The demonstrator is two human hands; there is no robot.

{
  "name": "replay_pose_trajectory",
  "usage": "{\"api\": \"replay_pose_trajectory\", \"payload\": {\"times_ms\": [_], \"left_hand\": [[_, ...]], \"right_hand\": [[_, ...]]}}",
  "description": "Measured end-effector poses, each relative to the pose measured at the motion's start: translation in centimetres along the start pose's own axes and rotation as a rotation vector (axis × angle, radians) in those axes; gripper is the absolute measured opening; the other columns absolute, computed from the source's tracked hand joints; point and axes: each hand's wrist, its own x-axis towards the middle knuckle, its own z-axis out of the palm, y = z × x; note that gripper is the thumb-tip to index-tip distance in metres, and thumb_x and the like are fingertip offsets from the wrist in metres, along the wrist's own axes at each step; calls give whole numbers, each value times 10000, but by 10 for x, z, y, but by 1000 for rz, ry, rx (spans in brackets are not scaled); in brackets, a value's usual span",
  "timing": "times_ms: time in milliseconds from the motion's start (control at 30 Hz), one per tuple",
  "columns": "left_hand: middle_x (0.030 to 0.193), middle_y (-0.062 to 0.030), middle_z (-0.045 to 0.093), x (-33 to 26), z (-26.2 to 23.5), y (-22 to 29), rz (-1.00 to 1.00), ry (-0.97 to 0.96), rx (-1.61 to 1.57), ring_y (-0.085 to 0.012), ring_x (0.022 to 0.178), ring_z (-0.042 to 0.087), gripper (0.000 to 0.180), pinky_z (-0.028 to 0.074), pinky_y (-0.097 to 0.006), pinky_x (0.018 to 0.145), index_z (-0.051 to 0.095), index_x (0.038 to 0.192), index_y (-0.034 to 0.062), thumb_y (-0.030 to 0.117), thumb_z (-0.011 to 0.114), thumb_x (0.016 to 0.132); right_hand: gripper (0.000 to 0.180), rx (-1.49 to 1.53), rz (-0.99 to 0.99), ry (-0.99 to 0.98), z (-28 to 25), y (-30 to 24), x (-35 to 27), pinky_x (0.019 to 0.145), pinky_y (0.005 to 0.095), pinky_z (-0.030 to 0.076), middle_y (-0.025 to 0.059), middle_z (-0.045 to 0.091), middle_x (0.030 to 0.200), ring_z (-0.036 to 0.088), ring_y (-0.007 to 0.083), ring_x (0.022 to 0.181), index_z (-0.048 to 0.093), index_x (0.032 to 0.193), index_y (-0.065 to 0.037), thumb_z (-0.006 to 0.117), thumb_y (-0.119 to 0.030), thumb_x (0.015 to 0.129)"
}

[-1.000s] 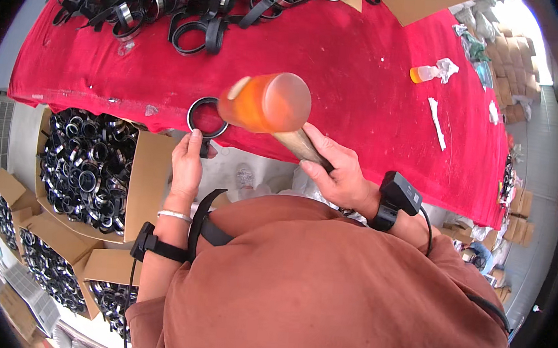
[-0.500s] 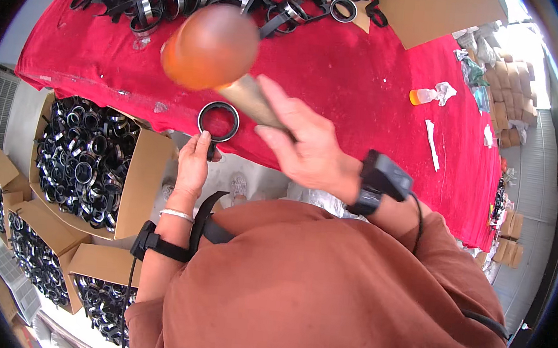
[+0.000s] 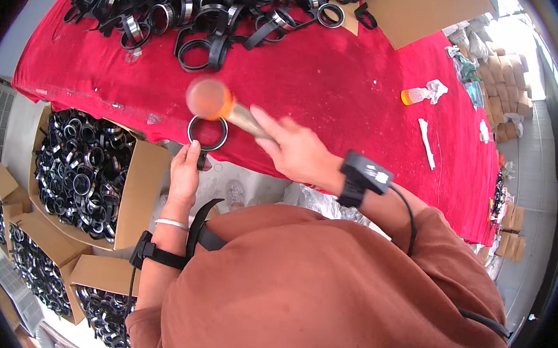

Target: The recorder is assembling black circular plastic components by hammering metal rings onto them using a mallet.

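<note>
Red cloth covers the bench point(image 3: 337, 81). My left hand point(image 3: 185, 167) pinches one black ring clamp point(image 3: 207, 134) by its tab at the bench's near edge. My right hand point(image 3: 293, 150) is wrapped around the wooden handle of one mallet point(image 3: 214, 101), its rounded orange head blurred just above the ring. Four cardboard boxes point(image 3: 137, 190) of rings sit to my left.

i see a black ring clamp point(image 3: 207, 134) lying flat at the near edge of the red table, its little tab sticking off the edge. just above it is an orange mallet point(image 3: 210, 99), blurry, its round head touching the ring's far side.
</note>
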Motion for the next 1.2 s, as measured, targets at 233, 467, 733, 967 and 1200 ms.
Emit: {"api": "replay_pose_trajectory", "payload": {"times_ms": [233, 467, 733, 967, 1200], "left_hand": [[661, 9, 557, 1, -4, 1, -34, 26, 34, -71, 548, 461, 320, 325, -215, 508, 591, 855, 82, 373, 480, 928], [699, -62, 581, 9, 0, -2, 10, 24, 187, -141, 655, 531, 429, 418, -281, 659, 579, 857, 12, 378, 380, 962], [707, -62, 588, -1, 1, 3, -43, 76, 24, -138, 652, 546, 374, 432, -276, 651, 532, 885, 19, 378, 447, 943], [672, -17, 574, 10, 7, 1, 25, 60, -38, -80, 567, 519, 311, 344, -196, 486, 528, 897, 89, 386, 446, 944], [686, -11, 551, -2, 5, 3, -84, 102, -84, -108, 593, 535, 266, 396, -238, 576, 525, 856, 94, 349, 499, 927]], "right_hand": [[516, 122, 162, -85, 5, 14, 6, 649, 506, 470, 272, 578, 904, 581, 442, 751, 356, 1340, -103, 524, -281, 885], [398, 295, 301, -75, 21, 32, 5, 657, 438, 470, 232, 599, 772, 608, 400, 747, 542, 939, 31, 619, -339, 813], [477, 551, 60, 133, -38, -5, -10, 714, 393, 501, 222, 614, 921, 635, 352, 799, 412, 1307, -34, 553, -161, 870], [494, 351, 88, -49, 14, 33, -61, 742, 379, 496, 232, 588, 963, 614, 360, 827, 385, 1326, -16, 546, -132, 873], [493, 470, -96, 100, -27, -17, -5, 727, 388, 495, 233, 597, 954, 628, 338, 846, 385, 1325, -22, 553, -142, 878]]}}
